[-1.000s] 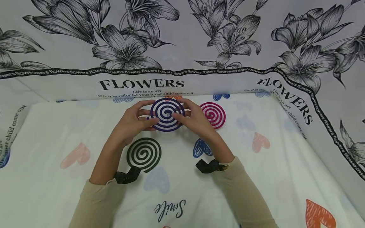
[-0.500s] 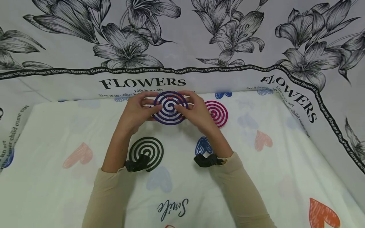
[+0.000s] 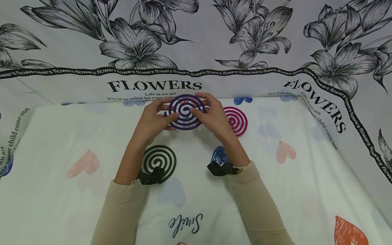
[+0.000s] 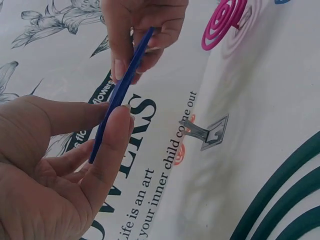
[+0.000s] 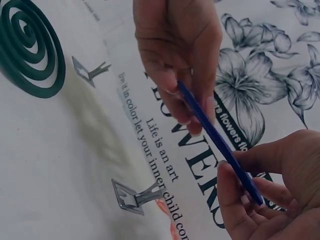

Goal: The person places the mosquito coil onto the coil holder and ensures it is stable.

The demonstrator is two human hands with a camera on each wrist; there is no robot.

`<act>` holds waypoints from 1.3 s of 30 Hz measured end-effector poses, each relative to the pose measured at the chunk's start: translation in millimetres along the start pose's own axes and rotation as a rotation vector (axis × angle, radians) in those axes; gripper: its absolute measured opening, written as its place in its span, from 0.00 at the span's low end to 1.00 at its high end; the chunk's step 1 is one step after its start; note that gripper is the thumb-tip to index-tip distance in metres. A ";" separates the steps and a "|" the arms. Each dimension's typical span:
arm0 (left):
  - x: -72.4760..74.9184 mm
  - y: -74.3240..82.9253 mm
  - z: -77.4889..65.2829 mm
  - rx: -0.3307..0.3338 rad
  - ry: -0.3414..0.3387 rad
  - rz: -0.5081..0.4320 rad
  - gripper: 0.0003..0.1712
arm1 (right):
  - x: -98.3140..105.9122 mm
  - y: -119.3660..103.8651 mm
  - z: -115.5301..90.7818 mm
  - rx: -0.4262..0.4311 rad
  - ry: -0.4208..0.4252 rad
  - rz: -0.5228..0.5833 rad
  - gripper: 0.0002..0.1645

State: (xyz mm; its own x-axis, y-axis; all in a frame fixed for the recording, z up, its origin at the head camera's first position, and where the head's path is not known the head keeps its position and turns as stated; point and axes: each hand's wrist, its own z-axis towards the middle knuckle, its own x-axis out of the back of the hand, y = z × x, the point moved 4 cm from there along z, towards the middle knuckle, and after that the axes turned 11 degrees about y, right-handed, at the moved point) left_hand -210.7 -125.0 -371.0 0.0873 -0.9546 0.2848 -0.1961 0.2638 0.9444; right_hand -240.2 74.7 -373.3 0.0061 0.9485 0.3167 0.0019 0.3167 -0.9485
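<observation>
Both hands hold a dark blue mosquito coil (image 3: 185, 109) above the far edge of the bed-like cloth. My left hand (image 3: 153, 117) pinches its left rim between thumb and fingers, and my right hand (image 3: 215, 117) does the same on the right rim. In both wrist views the coil appears edge-on, as a thin flat strip. Below it on the cloth stands a small metal coil stand (image 4: 197, 131) with a square base. A dark green mosquito coil (image 5: 42, 94) lies nearer, partly covered by the left wrist strap in the head view. A pink mosquito coil (image 3: 232, 121) sits behind my right forearm.
White cloth (image 3: 101, 211) printed with hearts and the word Smile covers the surface. Behind it rises a flower-printed backdrop (image 3: 214, 81). Another metal stand (image 5: 85, 72) shows beside the green coil in the right wrist view.
Both hands have moved up and slightly right in the head view, carrying the blue coil with them. My left wrist strap now overlaps the green coil. The head view has shifted a little.
</observation>
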 end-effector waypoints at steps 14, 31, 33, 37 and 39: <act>-4.6 0.0 2.8 0.001 -0.007 -0.021 0.35 | 3.9 11.2 4.7 -0.056 -0.009 0.008 0.32; -7.7 -1.7 7.6 -0.005 -0.027 -0.043 0.37 | 2.4 11.7 8.1 -0.070 0.020 -0.009 0.38; -6.9 -2.1 8.0 0.002 -0.021 -0.051 0.37 | 1.5 12.0 8.1 -0.068 0.018 -0.003 0.37; -4.4 -2.6 8.1 0.017 0.004 -0.065 0.37 | -0.5 11.4 8.7 -0.050 0.010 0.001 0.35; -3.2 -2.9 8.0 0.020 0.013 -0.070 0.37 | -1.3 11.2 9.3 -0.042 0.014 -0.003 0.34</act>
State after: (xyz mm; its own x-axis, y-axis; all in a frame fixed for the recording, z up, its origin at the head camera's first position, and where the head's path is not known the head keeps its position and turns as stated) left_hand -218.2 -123.8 -376.0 0.1138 -0.9688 0.2200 -0.2083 0.1932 0.9588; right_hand -249.5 77.1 -384.3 0.0195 0.9473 0.3198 0.0441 0.3187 -0.9468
